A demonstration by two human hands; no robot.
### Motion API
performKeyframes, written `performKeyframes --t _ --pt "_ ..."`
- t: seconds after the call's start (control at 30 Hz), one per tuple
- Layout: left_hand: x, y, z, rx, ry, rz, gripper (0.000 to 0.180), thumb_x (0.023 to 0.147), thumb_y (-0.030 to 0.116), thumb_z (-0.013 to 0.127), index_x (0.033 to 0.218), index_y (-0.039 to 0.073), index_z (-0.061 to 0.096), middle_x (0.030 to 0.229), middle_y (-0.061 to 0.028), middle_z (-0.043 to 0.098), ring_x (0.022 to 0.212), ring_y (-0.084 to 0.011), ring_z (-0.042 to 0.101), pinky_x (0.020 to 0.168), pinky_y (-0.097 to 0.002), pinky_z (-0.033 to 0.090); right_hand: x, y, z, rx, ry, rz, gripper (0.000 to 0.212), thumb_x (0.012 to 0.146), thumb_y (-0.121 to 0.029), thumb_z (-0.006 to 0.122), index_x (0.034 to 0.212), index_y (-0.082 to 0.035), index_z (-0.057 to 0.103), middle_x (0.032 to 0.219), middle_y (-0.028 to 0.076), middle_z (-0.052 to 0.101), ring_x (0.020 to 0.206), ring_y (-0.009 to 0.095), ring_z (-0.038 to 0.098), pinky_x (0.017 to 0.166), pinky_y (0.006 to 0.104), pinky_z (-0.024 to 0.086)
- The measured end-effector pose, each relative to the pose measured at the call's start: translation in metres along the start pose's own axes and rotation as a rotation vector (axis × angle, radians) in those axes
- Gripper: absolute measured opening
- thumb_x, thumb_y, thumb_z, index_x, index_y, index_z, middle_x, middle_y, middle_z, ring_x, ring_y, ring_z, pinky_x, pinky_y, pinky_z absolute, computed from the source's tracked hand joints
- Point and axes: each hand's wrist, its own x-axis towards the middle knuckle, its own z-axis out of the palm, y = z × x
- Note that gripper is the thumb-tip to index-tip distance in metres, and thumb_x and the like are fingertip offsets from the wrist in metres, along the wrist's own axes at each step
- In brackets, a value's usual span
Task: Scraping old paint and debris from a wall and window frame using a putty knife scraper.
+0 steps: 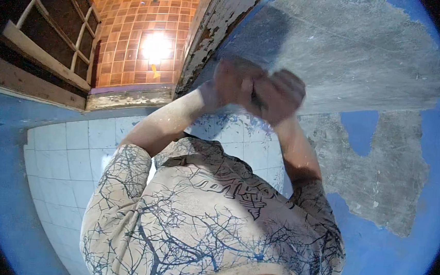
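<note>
In front of me, both hands are raised close together against a wall, blurred by motion. My left hand [230, 82] is beside the peeling wooden door frame [207, 35], with its fingers curled. My right hand [284, 95] is closed like a fist right next to it, touching or nearly touching it. A dark sliver shows between the two hands; whatever they grip is hidden and too smeared to name. Behind them is the wall, with a large bare grey patch [356, 50] edged by blue paint [359, 129].
Blue paint flakes [226, 118] lie on the white tiled floor [73, 162] by the wall's foot. At left, an open door with panes [55, 57] stands by a worn threshold [130, 98]. Beyond it, a brown tiled floor [125, 32] reflects a bright light.
</note>
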Motion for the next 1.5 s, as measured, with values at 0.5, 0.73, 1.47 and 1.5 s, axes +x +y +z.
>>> performKeyframes --t 0.5,0.73,1.47,1.5 --pt "0.009 -0.004 -0.007 -0.504 -0.096 -0.444 0.019 0.068 0.027 0.057 0.058 0.011 0.052 0.054 -0.0078 0.049 0.050 -0.0303 0.051 0.046 -0.0371 0.041 0.016 -0.006 0.002 0.013 0.014 -0.075 0.025 0.062 -0.014 0.064 0.049 -0.014 0.042 0.049 0.000 0.042 0.041 0.016 0.046 0.039 0.0283 0.037" --pt "0.012 0.003 0.005 -0.332 0.095 -0.388 0.018 0.063 0.027 0.061 0.068 0.012 0.054 0.060 -0.0073 0.051 0.056 -0.0288 0.054 0.050 -0.0362 0.043 0.022 0.000 -0.010 -0.031 -0.023 -0.002 0.020 0.059 -0.013 0.066 0.052 -0.013 0.047 0.050 0.001 0.042 0.040 0.018 0.044 0.037 0.0285 0.035" --pt "-0.020 0.011 0.010 -0.203 0.004 -0.344 0.016 0.067 0.023 0.055 0.075 0.009 0.059 0.069 -0.0051 0.060 0.065 -0.0264 0.059 0.053 -0.0351 0.045 -0.017 -0.005 -0.002 0.068 -0.080 0.041 0.018 0.057 -0.013 0.069 0.056 -0.009 0.051 0.051 0.003 0.043 0.042 0.019 0.044 0.038 0.0282 0.034" --pt "-0.010 0.018 0.001 -0.279 -0.055 -0.454 0.015 0.067 0.024 0.055 0.073 0.010 0.059 0.068 -0.0055 0.059 0.064 -0.0265 0.059 0.053 -0.0351 0.045 -0.011 -0.010 -0.012 0.097 -0.112 0.054 0.016 0.058 -0.009 0.070 0.059 -0.006 0.054 0.050 0.006 0.043 0.041 0.023 0.042 0.041 0.0300 0.034"
